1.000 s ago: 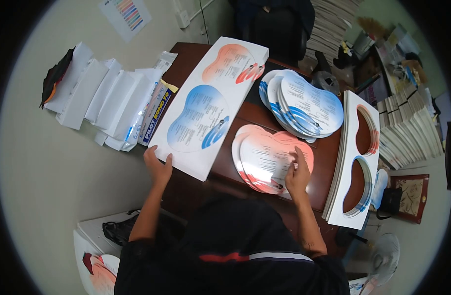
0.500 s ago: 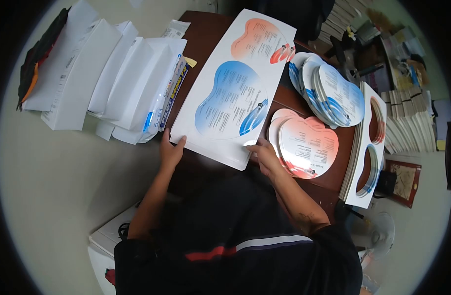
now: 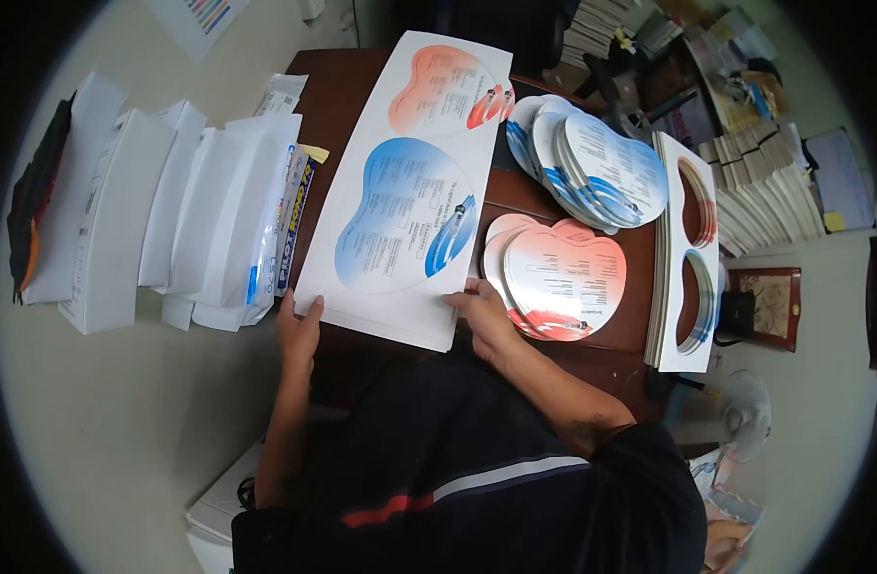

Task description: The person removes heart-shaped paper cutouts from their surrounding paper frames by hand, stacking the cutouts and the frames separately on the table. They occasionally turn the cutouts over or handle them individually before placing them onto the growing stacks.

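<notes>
My left hand (image 3: pixel 299 330) grips the near left corner of a stack of white printed sheets (image 3: pixel 388 318), thumb on top and the other fingers underneath. At the near right edge, my right hand (image 3: pixel 484 314) pinches the same stack with its thumb on the upper face. A blue rounded shape and a smaller-looking orange-red one are printed on the top sheet, both with text. Close beyond my right hand lies a pile of orange-red cut-out cards (image 3: pixel 567 277). Behind it is a pile of blue cut-out cards (image 3: pixel 615 172).
White leftover sheets (image 3: pixel 685 360) with two cut openings are stacked at the desk's right. White paper packets (image 3: pixel 233 215) and a PILOT-labelled box (image 3: pixel 297 225) line the left side. Brown desk (image 3: pixel 625 320) lies beneath. A fan (image 3: pixel 744 414) stands lower right.
The camera view has turned, shifting the surroundings in the picture. Both hands keep their hold on the sheet stack, and the cut-out piles look the same.
</notes>
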`<state>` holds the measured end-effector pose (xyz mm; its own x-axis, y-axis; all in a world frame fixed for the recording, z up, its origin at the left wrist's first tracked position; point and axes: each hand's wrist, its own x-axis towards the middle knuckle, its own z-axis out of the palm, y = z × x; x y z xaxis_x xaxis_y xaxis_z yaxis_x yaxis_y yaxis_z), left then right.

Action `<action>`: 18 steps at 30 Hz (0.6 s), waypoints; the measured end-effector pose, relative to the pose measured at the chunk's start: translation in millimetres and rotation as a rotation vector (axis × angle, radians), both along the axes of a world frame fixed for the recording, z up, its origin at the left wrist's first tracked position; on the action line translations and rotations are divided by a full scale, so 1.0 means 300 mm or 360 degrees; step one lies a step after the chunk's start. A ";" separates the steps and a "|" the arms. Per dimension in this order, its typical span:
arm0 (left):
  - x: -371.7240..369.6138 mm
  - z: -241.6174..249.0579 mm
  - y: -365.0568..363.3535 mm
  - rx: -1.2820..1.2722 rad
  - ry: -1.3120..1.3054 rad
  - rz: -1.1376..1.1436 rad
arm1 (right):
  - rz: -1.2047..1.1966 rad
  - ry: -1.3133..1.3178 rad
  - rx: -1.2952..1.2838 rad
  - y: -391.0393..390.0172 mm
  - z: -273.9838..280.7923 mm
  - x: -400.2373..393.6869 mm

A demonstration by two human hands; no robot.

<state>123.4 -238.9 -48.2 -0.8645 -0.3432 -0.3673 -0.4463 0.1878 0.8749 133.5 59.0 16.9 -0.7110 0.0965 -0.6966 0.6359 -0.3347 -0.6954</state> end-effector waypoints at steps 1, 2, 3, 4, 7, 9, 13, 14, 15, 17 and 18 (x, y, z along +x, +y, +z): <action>0.000 0.001 -0.011 0.0047 0.0040 0.0052 | -0.0020 -0.0028 -0.0114 0.005 0.026 -0.008; 0.004 0.001 -0.016 0.0095 0.0078 0.0106 | -0.0038 -0.0058 -0.0227 0.008 0.055 -0.018; 0.006 0.019 0.002 0.0253 0.0183 0.0218 | -0.0052 -0.0092 -0.0341 0.012 0.069 -0.026; 0.010 0.042 0.007 0.0588 0.0237 0.0317 | -0.0029 -0.0100 -0.0394 0.019 0.061 -0.034; 0.035 0.093 0.034 0.1339 0.0353 0.0616 | 0.0016 -0.0098 -0.0517 0.031 0.052 -0.059; 0.055 0.116 0.067 0.1756 0.0235 0.0774 | 0.0007 -0.0067 -0.0544 0.044 0.083 -0.062; 0.077 0.147 0.112 0.2361 0.0245 0.0262 | 0.0048 0.0013 -0.0699 0.078 0.115 -0.074; 0.068 0.164 0.139 0.2459 0.0311 0.0015 | 0.0051 -0.0001 -0.0720 0.077 0.107 -0.075; 0.059 0.158 0.163 0.2293 0.0253 0.0149 | 0.0054 -0.0012 -0.0736 0.078 0.094 -0.075; 0.035 0.126 0.206 0.1964 0.0145 0.0407 | 0.0048 -0.0027 -0.0742 0.075 0.074 -0.075; 0.027 0.102 0.218 0.1932 0.0154 0.0379 | 0.0036 -0.0034 -0.0737 0.069 0.065 -0.071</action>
